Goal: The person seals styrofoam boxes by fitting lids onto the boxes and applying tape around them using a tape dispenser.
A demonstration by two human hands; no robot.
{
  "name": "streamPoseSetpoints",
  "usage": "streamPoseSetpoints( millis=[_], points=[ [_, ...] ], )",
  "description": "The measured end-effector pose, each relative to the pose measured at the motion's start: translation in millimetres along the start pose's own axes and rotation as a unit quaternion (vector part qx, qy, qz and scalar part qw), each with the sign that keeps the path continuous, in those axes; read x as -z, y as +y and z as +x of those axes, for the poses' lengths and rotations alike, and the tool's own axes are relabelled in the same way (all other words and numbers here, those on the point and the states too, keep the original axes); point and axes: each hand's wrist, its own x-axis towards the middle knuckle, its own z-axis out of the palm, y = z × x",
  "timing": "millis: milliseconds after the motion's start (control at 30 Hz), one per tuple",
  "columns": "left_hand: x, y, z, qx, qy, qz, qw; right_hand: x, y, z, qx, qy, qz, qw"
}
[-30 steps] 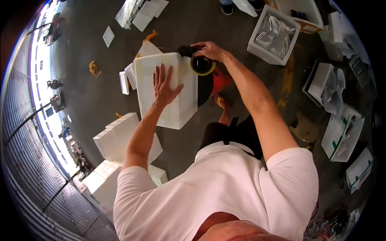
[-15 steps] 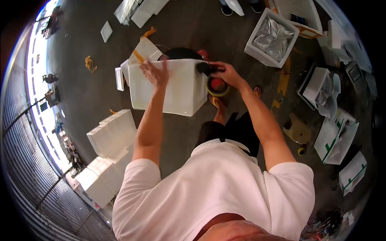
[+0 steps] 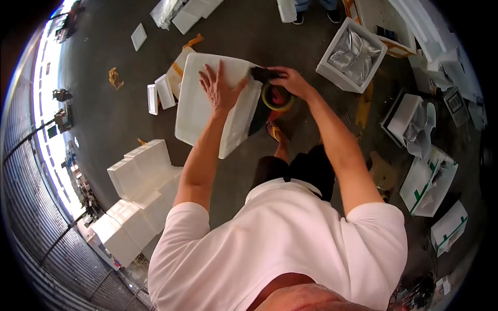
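Note:
A white foam box (image 3: 193, 103) is tilted in front of me, over a dark and red object (image 3: 258, 120) that it partly hides. My left hand (image 3: 221, 92) lies on the box with its fingers spread. At the box's right edge, my right hand (image 3: 290, 82) is wrapped round the black handle of a tape dispenser (image 3: 261, 74). Its large roll of tape (image 3: 266, 99) hangs below that hand, yellowish with a red core. The dispenser's front is against or very close to the box edge; exact contact is blurred.
Stacked white foam boxes (image 3: 137, 173) stand at the lower left. A foam box with silver lining (image 3: 355, 57) sits at the upper right. Several foam boxes with green tape (image 3: 430, 181) line the right side. Another person's shoes (image 3: 333, 16) show at the top.
The box has turned and tilted, showing its side differently. My left hand has moved right and up, settling on it with spread fingers. My right hand and the dispenser have risen slightly.

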Motion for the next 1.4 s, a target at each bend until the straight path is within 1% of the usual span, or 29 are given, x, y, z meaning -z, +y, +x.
streamPoseSetpoints(
  millis=[33, 100, 167, 233, 300, 333, 367, 433, 500, 633, 667, 700, 733, 767, 833, 867, 900, 933, 967, 1033, 1067, 1133, 1200, 1233, 1267, 1300, 1333, 1367, 1400],
  points=[
    [4, -8, 3, -0.004, 0.008, 0.002, 1.0, -5, 11, 37, 0.018, 0.014, -0.012, 1.0],
    [19, -29, -9, -0.085, -0.056, -0.01, 0.995, -15, -11, 75, -0.037, 0.041, -0.072, 0.996],
    [16, -43, -30, -0.083, -0.072, 0.002, 0.994, -23, -17, 84, -0.024, 0.006, 0.018, 1.0],
    [5, -41, -23, -0.026, -0.034, 0.005, 0.999, -25, 1, 58, 0.02, -0.063, -0.08, 0.995],
    [1, -37, -13, 0.021, -0.033, -0.009, 0.999, -28, -7, -15, -0.049, -0.108, -0.033, 0.992],
    [-1, -35, -9, 0.086, -0.019, -0.005, 0.996, -23, 10, -44, -0.159, -0.108, -0.069, 0.979],
    [-2, -35, -4, 0.148, -0.009, 0.001, 0.989, -24, 8, -78, -0.059, -0.139, -0.101, 0.983],
    [-7, -36, 7, 0.192, -0.005, 0.004, 0.981, -29, 23, -117, -0.023, -0.119, -0.127, 0.984],
    [-9, -34, 14, 0.247, -0.004, 0.02, 0.969, -27, 9, -136, -0.101, -0.095, -0.062, 0.988],
    [-9, -31, 19, 0.282, -0.003, 0.009, 0.959, -65, -6, -116, -0.132, -0.07, -0.092, 0.984],
    [-8, -29, 22, 0.3, -0.002, 0.009, 0.954, -78, -17, -121, -0.086, -0.169, -0.261, 0.947],
    [-12, -33, 23, 0.294, 0.005, 0.007, 0.956, -88, -27, -128, -0.038, -0.257, -0.42, 0.87],
    [-19, -41, 23, 0.343, 0.025, 0.008, 0.939, -89, -16, -139, -0.033, -0.249, -0.424, 0.87],
    [-25, -45, 30, 0.394, 0.049, 0.003, 0.918, -77, 9, -147, -0.03, -0.176, -0.283, 0.942],
    [-18, -44, 39, 0.424, 0.056, -0.012, 0.904, -58, -6, -132, -0.035, 0.026, -0.019, 0.999],
    [-13, -42, 35, 0.434, 0.054, -0.015, 0.899, -48, -15, -121, -0.054, 0.153, 0.099, 0.982],
    [-8, -37, 36, 0.443, 0.055, -0.022, 0.894, -42, -11, -94, -0.054, 0.151, 0.095, 0.983],
    [-7, -34, 36, 0.445, 0.067, -0.023, 0.893, -39, -1, -58, -0.008, 0.319, 0.087, 0.944],
    [-8, -35, 34, 0.451, 0.071, -0.027, 0.889, -47, 11, -36, 0.039, 0.474, 0.078, 0.876],
    [-8, -43, 37, 0.454, 0.083, -0.031, 0.887, -118, 31, -21, 0.103, 0.569, -0.056, 0.814],
    [-4, -44, 45, 0.455, 0.094, -0.04, 0.884, -132, 56, -29, 0.097, 0.548, -0.031, 0.83],
    [-2, -40, 41, 0.487, 0.094, -0.04, 0.868, -157, 50, -74, 0.073, 0.437, 0.044, 0.895],
    [-22, -52, 31, 0.471, 0.13, -0.089, 0.868, -158, 49, -106, 0.0, 0.329, -0.028, 0.944],
    [-23, -59, 34, 0.449, 0.169, -0.119, 0.869, -161, 33, -116, -0.035, 0.329, 0.023, 0.943],
    [-14, -62, 32, 0.43, 0.127, -0.159, 0.88, -161, 15, -123, -0.074, 0.316, 0.07, 0.943],
    [-2, -72, 20, 0.421, 0.093, -0.191, 0.882, -145, 15, -130, -0.097, 0.271, -0.053, 0.956],
    [9, -86, 5, 0.393, 0.103, -0.276, 0.871, -132, 13, -125, -0.12, 0.263, 0.161, 0.944],
    [23, -107, -6, 0.358, 0.123, -0.351, 0.857, -119, 10, -120, -0.146, 0.274, 0.362, 0.879],
    [44, -131, -16, 0.365, 0.192, -0.312, 0.856, -111, 10, -115, -0.116, 0.274, 0.371, 0.88]
  ],
)
